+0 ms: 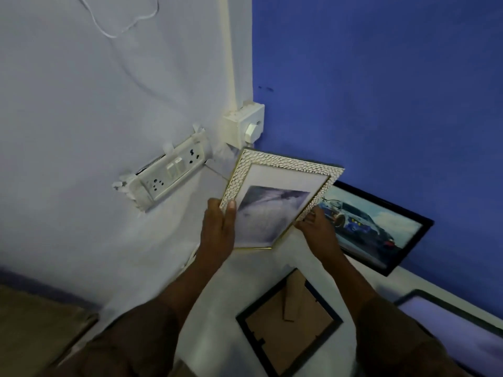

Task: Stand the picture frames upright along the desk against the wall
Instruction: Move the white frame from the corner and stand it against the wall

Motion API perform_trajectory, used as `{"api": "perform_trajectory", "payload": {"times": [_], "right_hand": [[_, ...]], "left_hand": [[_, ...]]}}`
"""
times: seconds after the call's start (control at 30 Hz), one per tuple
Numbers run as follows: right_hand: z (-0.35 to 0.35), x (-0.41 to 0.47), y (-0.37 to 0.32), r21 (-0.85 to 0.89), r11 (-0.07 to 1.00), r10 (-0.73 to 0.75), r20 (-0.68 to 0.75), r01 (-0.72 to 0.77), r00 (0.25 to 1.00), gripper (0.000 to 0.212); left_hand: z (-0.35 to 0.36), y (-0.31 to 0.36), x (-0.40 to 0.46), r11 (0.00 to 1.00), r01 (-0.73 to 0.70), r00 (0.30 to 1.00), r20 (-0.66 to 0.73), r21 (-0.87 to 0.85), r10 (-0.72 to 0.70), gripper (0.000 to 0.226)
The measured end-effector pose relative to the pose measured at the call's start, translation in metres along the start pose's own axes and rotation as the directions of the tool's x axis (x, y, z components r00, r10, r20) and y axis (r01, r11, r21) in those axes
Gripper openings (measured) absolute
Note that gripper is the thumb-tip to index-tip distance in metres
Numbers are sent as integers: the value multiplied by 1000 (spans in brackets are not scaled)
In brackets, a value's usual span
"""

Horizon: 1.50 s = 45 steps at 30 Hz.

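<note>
From my head view, one frame, the car print, already leans on the blue wall. My left hand and right hand pinch the pebbled white frame by its side edges, above the desk near the corner. A black frame lies face-down, cardboard back up; another lies flat, glossy.

Held frame: white pebbled border, thin gold edging, white mat, grey-white cloudy print. Car frame at 3 o'clock of it: black border, blue-and-white car on pale grey-blue ground. Face-down frame at 6 o'clock: black border, tan backing and stand. Frame at 4 o'clock: black border, pale lilac face. Counter: white. Walls: pale lavender-white at left, deep blue at right. Socket strip: white. Sleeves: brown.
</note>
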State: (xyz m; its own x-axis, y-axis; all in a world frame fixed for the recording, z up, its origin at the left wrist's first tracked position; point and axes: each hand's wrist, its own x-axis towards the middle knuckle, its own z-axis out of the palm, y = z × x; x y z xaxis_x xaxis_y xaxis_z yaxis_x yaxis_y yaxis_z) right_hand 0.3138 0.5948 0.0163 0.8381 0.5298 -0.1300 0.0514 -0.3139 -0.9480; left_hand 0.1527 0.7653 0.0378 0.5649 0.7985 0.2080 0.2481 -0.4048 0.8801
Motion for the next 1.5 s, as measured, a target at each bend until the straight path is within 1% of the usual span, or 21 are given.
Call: {"api": "perform_trajectory", "payload": {"times": [0.1,0.17,0.23,0.3,0.37,0.43,0.5,0.53,0.63,0.73,0.8,0.87,0.97,1.07,1.13,1.2,1.27,1.33,1.4,1.43,1.5], "right_hand": [[-30,-55,-6,-42,998,-43,-9,42,999,27],[-50,-88,-5,-241,969,-52,4,52,999,6],[-71,-119,-8,-466,878,-97,48,108,994,24],[-97,-159,-24,-597,775,-234,32,206,972,32],[-121,-194,-49,-625,712,-461,-68,322,885,23],[-144,-220,-79,-643,643,-654,-177,417,736,15],[-172,-240,-101,-753,509,-773,-186,417,607,23],[-183,-244,-109,-810,433,-802,-147,395,578,30],[-218,-258,-127,-930,262,-786,-50,258,616,49],[-243,-273,-140,-973,178,-725,-28,148,688,53],[-252,-280,-149,-981,157,-684,-26,112,729,49],[-256,-286,-156,-987,125,-680,-14,98,733,47],[-259,-295,-160,-994,89,-723,-19,66,691,49],[-256,-304,-157,-995,97,-744,-68,8,665,49],[-254,-311,-155,-992,114,-737,-115,-45,666,47],[-256,-318,-153,-983,162,-738,-180,-87,650,43],[-260,-329,-147,-959,244,-726,-279,-143,629,43],[-261,-342,-139,-916,349,-710,-397,-198,582,43],[-265,-354,-130,-865,429,-675,-498,-260,544,46],[-267,-359,-127,-845,455,-662,-533,-282,527,47],[-274,-369,-122,-798,517,-636,-600,-309,486,48]], "left_hand": [[-5,49,-8,974,-149,988,-9,168,153,48],[-10,78,-9,939,-208,977,10,276,213,58],[-16,104,-13,875,-271,959,40,401,279,63],[-16,135,-28,762,-392,912,110,516,395,61],[-15,167,-44,631,-533,833,217,564,509,57],[-12,193,-60,521,-646,747,321,559,582,54],[-6,220,-82,417,-738,653,406,531,639,53],[-4,231,-89,366,-773,606,432,517,668,52],[3,260,-114,263,-852,479,471,453,741,51],[8,281,-132,236,-891,416,490,388,766,47],[10,291,-140,236,-905,395,495,354,774,45],[12,297,-145,239,-910,388,494,339,778,46],[11,299,-150,245,-912,380,450,329,808,47],[6,286,-148,273,-909,374,330,314,867,44],[0,270,-144,401,-872,466,226,281,856,50],[-2,250,-143,575,-783,613,138,237,778,60],[4,230,-148,695,-690,721,105,200,685,67],[15,214,-157,782,-608,792,163,134,588,69],[35,201,-167,873,-484,842,299,55,449,69],[42,198,-172,915,-403,846,384,6,370,69],[56,203,-185,965,-239,794,550,-110,260,66]]}}
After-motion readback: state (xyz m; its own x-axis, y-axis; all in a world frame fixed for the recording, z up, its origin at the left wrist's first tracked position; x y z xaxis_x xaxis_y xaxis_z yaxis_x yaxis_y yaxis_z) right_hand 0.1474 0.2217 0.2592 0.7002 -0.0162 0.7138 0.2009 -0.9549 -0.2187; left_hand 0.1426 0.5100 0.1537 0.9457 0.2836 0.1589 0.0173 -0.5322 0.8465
